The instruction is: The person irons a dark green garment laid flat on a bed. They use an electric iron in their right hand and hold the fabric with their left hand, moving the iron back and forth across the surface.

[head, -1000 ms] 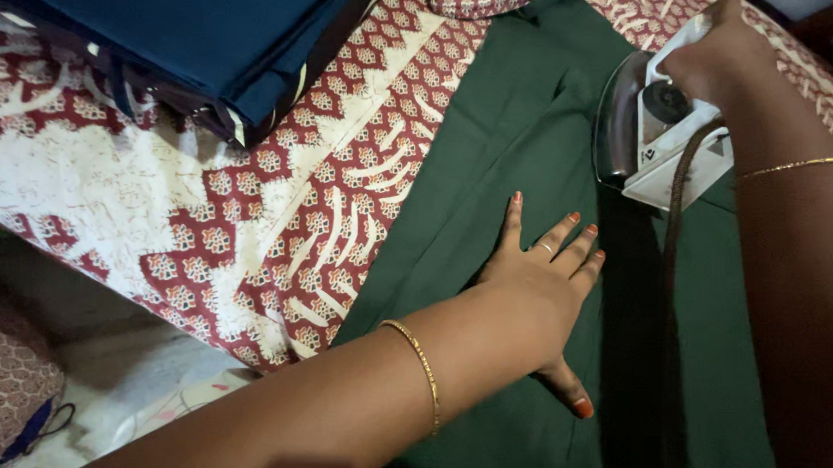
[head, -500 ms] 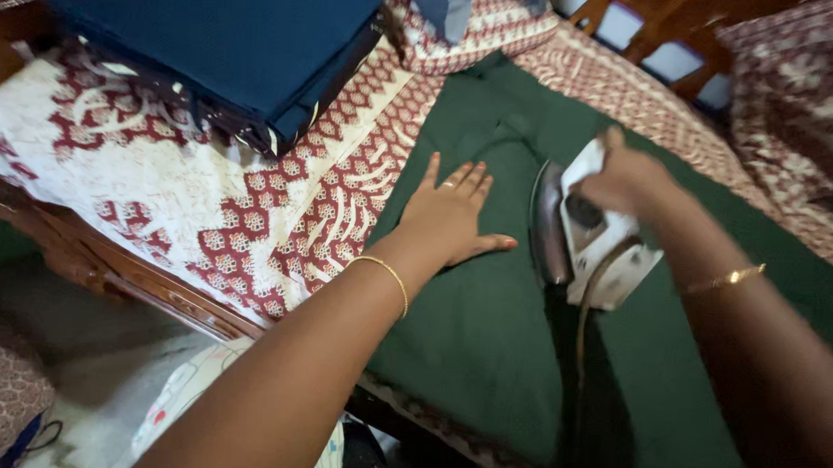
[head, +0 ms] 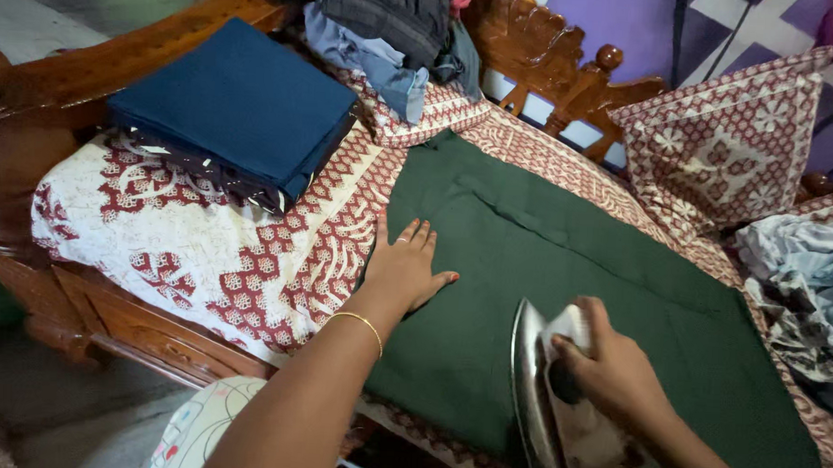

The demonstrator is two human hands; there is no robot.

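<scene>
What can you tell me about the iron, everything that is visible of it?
The iron has a shiny metal soleplate and a white body that looks like plastic. It stands tilted up on one edge, soleplate facing left, tip pointing away from the person, on the near part of the dark green cloth. The right hand grips its handle from above and hides much of the body. Its rear end leaves the picture at the bottom.
</scene>
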